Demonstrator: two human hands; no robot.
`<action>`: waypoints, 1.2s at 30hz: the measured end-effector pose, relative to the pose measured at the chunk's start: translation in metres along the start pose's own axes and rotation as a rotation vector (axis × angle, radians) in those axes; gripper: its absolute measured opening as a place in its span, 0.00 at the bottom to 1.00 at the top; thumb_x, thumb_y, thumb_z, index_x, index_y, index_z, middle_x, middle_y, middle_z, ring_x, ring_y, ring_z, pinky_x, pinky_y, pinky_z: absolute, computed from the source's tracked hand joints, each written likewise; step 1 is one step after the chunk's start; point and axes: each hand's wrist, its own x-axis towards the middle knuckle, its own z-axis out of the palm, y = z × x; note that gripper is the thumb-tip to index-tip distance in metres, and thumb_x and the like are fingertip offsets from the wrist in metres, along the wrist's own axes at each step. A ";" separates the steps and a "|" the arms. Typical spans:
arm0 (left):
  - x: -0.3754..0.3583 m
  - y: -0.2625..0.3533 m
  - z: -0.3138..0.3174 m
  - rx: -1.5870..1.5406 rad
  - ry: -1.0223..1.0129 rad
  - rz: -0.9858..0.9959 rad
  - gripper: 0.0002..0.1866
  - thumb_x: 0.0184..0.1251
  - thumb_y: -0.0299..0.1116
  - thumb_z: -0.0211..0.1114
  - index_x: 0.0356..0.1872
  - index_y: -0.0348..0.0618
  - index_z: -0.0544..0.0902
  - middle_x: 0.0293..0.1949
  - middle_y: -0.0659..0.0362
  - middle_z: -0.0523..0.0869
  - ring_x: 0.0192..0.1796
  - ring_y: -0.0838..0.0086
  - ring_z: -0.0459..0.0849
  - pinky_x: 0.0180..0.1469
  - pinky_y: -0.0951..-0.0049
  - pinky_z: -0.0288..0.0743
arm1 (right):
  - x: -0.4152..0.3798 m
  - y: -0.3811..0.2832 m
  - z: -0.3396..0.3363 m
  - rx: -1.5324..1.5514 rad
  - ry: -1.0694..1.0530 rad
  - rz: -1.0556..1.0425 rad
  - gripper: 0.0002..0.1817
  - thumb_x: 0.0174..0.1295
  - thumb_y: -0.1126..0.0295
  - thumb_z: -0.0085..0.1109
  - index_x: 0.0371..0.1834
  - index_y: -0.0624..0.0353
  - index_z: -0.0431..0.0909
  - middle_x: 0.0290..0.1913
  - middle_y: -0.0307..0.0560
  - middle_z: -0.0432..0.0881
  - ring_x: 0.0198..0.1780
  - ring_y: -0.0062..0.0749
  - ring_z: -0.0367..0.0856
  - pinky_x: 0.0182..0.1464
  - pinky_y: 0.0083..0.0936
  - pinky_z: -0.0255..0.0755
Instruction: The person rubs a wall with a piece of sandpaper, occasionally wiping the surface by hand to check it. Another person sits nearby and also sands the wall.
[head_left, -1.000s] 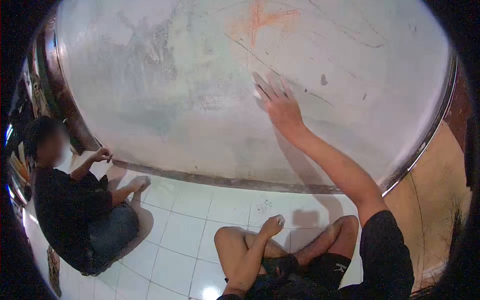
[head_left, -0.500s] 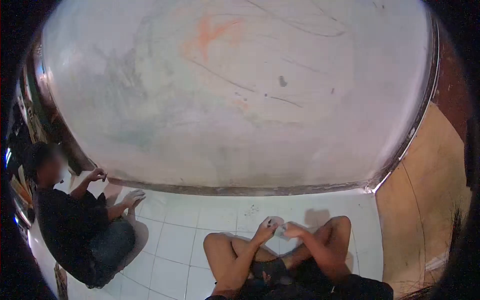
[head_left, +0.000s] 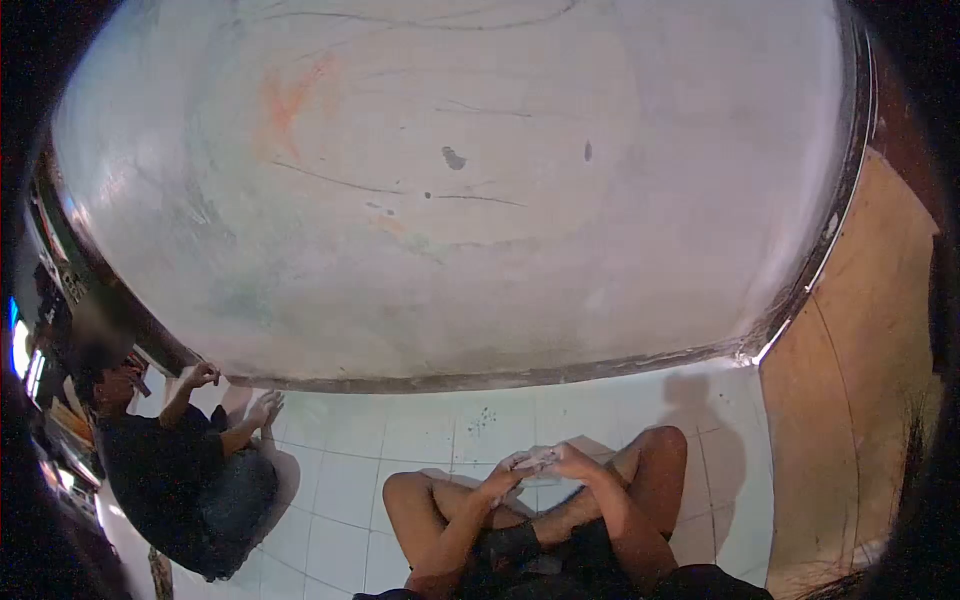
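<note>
My left hand [head_left: 504, 475] and my right hand [head_left: 568, 463] meet in front of my crossed legs, just above the white tiled floor [head_left: 400, 425]. Their fingers are bent inward and touch each other, with a pale, whitish look at the fingertips. Whatever lies between them is too small and blurred to name. Small dark crumbs [head_left: 482, 420] are scattered on the tiles just beyond my hands.
A large pale wall [head_left: 480, 290] with orange and dark marks rises ahead, with a dark strip along its foot. On the left another person [head_left: 190, 480] in dark clothes sits low, hands near the wall. A tan panel [head_left: 815, 430] stands at right.
My view has turned to the right, so the wall marks sit farther left. My hands, slightly apart before with a dark bit at the left one, now touch. The other person's head is lower.
</note>
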 end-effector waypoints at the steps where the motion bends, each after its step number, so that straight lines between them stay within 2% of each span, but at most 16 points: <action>1: 0.000 -0.003 0.003 -0.081 0.031 -0.011 0.25 0.64 0.42 0.67 0.57 0.38 0.74 0.46 0.56 0.83 0.50 0.73 0.78 0.48 0.74 0.74 | 0.017 0.040 0.005 -0.021 0.053 0.008 0.17 0.52 0.74 0.60 0.46 0.65 0.81 0.41 0.45 0.84 0.45 0.27 0.78 0.51 0.26 0.71; 2: 0.001 -0.006 0.007 -0.161 0.060 -0.022 0.26 0.64 0.42 0.68 0.57 0.38 0.74 0.46 0.56 0.82 0.50 0.73 0.79 0.47 0.73 0.75 | 0.026 0.064 0.007 -0.041 0.108 0.018 0.17 0.52 0.75 0.59 0.47 0.66 0.81 0.42 0.46 0.85 0.46 0.27 0.78 0.53 0.26 0.70; 6: 0.009 -0.019 0.010 -0.504 0.012 -0.194 0.24 0.64 0.42 0.68 0.56 0.40 0.75 0.45 0.57 0.82 0.46 0.74 0.81 0.45 0.72 0.77 | -0.003 -0.026 -0.002 -0.081 0.049 -0.009 0.20 0.52 0.72 0.59 0.50 0.68 0.79 0.45 0.51 0.84 0.48 0.34 0.80 0.55 0.28 0.70; 9: -0.008 0.002 0.034 -0.403 0.173 -0.215 0.22 0.67 0.46 0.65 0.53 0.41 0.77 0.42 0.60 0.82 0.41 0.76 0.80 0.41 0.74 0.76 | -0.010 -0.051 -0.005 -0.183 0.089 0.042 0.22 0.51 0.72 0.57 0.52 0.66 0.78 0.48 0.56 0.83 0.50 0.37 0.81 0.56 0.31 0.71; 12: 0.017 -0.032 0.010 -0.072 0.182 -0.221 0.22 0.69 0.51 0.61 0.51 0.42 0.78 0.38 0.63 0.81 0.38 0.78 0.77 0.39 0.75 0.73 | -0.012 -0.055 -0.005 -0.344 0.109 0.090 0.23 0.52 0.72 0.56 0.54 0.64 0.77 0.51 0.59 0.81 0.51 0.38 0.81 0.56 0.34 0.72; 15: 0.040 -0.044 -0.009 0.041 0.108 -0.074 0.24 0.70 0.55 0.58 0.50 0.42 0.79 0.36 0.64 0.80 0.36 0.80 0.74 0.37 0.76 0.71 | 0.005 -0.019 0.001 -0.231 0.134 0.143 0.24 0.53 0.70 0.58 0.57 0.61 0.75 0.52 0.58 0.81 0.51 0.38 0.81 0.53 0.35 0.74; 17: 0.011 0.026 0.000 0.344 0.113 -0.056 0.26 0.70 0.56 0.57 0.49 0.40 0.79 0.37 0.63 0.81 0.39 0.76 0.76 0.44 0.73 0.72 | 0.004 -0.023 0.004 0.053 0.166 0.212 0.26 0.53 0.64 0.64 0.58 0.55 0.75 0.49 0.54 0.82 0.49 0.40 0.82 0.53 0.35 0.75; 19: 0.033 0.021 -0.030 0.342 0.036 0.141 0.27 0.70 0.57 0.56 0.48 0.39 0.78 0.38 0.62 0.82 0.41 0.73 0.77 0.48 0.72 0.72 | -0.006 -0.049 0.000 0.164 0.324 0.189 0.25 0.54 0.64 0.65 0.56 0.56 0.76 0.47 0.52 0.82 0.47 0.39 0.82 0.51 0.35 0.75; 21: 0.001 0.079 -0.019 0.032 -0.008 0.581 0.23 0.75 0.49 0.52 0.51 0.37 0.77 0.45 0.56 0.82 0.49 0.69 0.76 0.54 0.70 0.71 | 0.000 -0.042 -0.004 0.138 0.433 0.088 0.22 0.56 0.63 0.65 0.53 0.58 0.76 0.45 0.52 0.82 0.43 0.39 0.83 0.48 0.35 0.76; 23: -0.018 0.144 -0.039 0.560 0.329 0.840 0.18 0.78 0.37 0.46 0.56 0.36 0.76 0.53 0.52 0.79 0.57 0.69 0.74 0.58 0.69 0.69 | 0.025 0.010 -0.008 -0.041 0.513 -0.083 0.19 0.58 0.63 0.64 0.49 0.60 0.76 0.42 0.52 0.83 0.40 0.40 0.84 0.44 0.36 0.76; 24: -0.038 0.182 -0.034 0.552 0.624 0.660 0.19 0.77 0.29 0.42 0.62 0.35 0.72 0.59 0.50 0.76 0.63 0.68 0.71 0.62 0.68 0.66 | 0.020 0.010 -0.012 -0.127 0.487 -0.081 0.19 0.60 0.63 0.63 0.50 0.62 0.76 0.41 0.52 0.83 0.38 0.38 0.84 0.40 0.34 0.77; 27: -0.060 0.284 -0.039 0.500 1.209 1.107 0.21 0.77 0.30 0.43 0.66 0.29 0.65 0.65 0.42 0.70 0.69 0.54 0.66 0.70 0.60 0.56 | 0.016 0.004 -0.011 -0.210 0.436 -0.081 0.17 0.60 0.62 0.62 0.47 0.62 0.78 0.41 0.55 0.84 0.38 0.40 0.85 0.40 0.34 0.77; 29: -0.048 0.333 -0.062 0.918 1.620 1.467 0.25 0.76 0.31 0.41 0.71 0.34 0.58 0.71 0.45 0.62 0.75 0.55 0.56 0.75 0.53 0.42 | 0.012 -0.002 -0.003 -0.328 0.385 -0.040 0.17 0.59 0.62 0.63 0.46 0.61 0.79 0.42 0.55 0.84 0.40 0.42 0.85 0.43 0.35 0.77; 32: -0.004 0.359 -0.094 1.120 1.656 1.345 0.27 0.73 0.28 0.44 0.72 0.33 0.54 0.73 0.43 0.55 0.76 0.50 0.50 0.75 0.49 0.30 | 0.023 0.014 0.006 -0.331 0.234 -0.033 0.17 0.57 0.61 0.64 0.44 0.61 0.80 0.43 0.57 0.84 0.43 0.45 0.84 0.46 0.36 0.76; 33: 0.003 0.363 -0.081 1.192 1.629 1.260 0.27 0.76 0.30 0.38 0.72 0.27 0.50 0.74 0.41 0.52 0.77 0.50 0.47 0.74 0.48 0.32 | 0.023 0.010 0.007 -0.360 0.221 -0.001 0.16 0.57 0.61 0.63 0.43 0.60 0.81 0.43 0.57 0.84 0.44 0.47 0.84 0.48 0.37 0.76; 36: 0.020 0.351 -0.060 0.993 1.489 1.402 0.32 0.75 0.38 0.42 0.72 0.27 0.47 0.74 0.37 0.47 0.77 0.46 0.43 0.74 0.47 0.33 | 0.021 0.001 0.012 -0.430 0.181 0.071 0.15 0.56 0.61 0.61 0.42 0.58 0.81 0.43 0.56 0.84 0.48 0.49 0.82 0.51 0.39 0.75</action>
